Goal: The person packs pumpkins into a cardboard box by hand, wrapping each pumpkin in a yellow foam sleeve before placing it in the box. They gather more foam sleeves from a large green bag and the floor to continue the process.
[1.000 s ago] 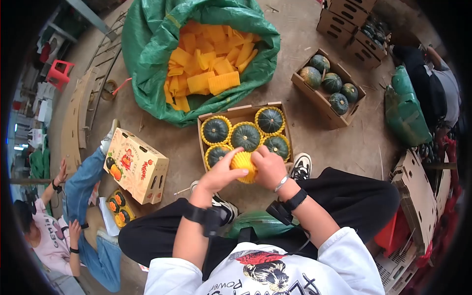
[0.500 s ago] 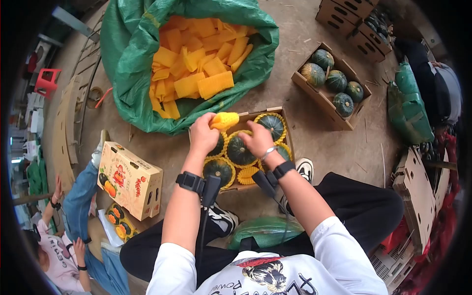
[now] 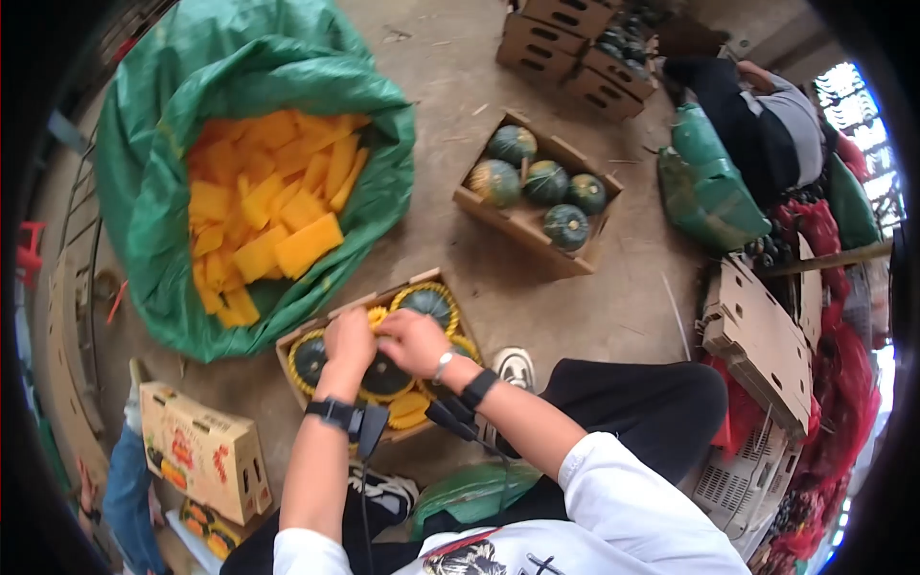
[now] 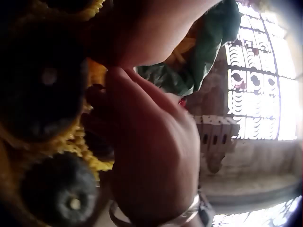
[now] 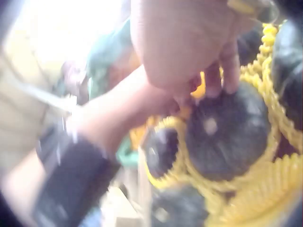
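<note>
A cardboard box (image 3: 326,320) at the person's feet holds several dark green pumpkins in yellow foam nets. Over its back part, the left hand (image 3: 348,343) and right hand (image 3: 417,342) meet, both with curled fingers, pinching a yellow foam net (image 5: 201,89) between them. Fingers of the right hand (image 5: 184,42) lie against the middle pumpkin (image 5: 227,135), which the hands partly cover in the head view. Another pumpkin (image 3: 425,305) sits at the back right. Ribbed yellow foam (image 3: 409,409) fills the front spot. Much of the pinched net is hidden by the hands.
A green sack (image 3: 383,163) full of flat yellow foam nets stands behind left. Bare pumpkins lie in another box (image 3: 522,244) behind right. A printed carton (image 3: 206,450) stands at left. Stacked cartons (image 3: 546,48) and another person (image 3: 747,125) are farther back.
The foam-covered bundle held a second ago now lies at the box's front. The left hand has brought a fresh net from near the sack to the right hand. The head view has turned right.
</note>
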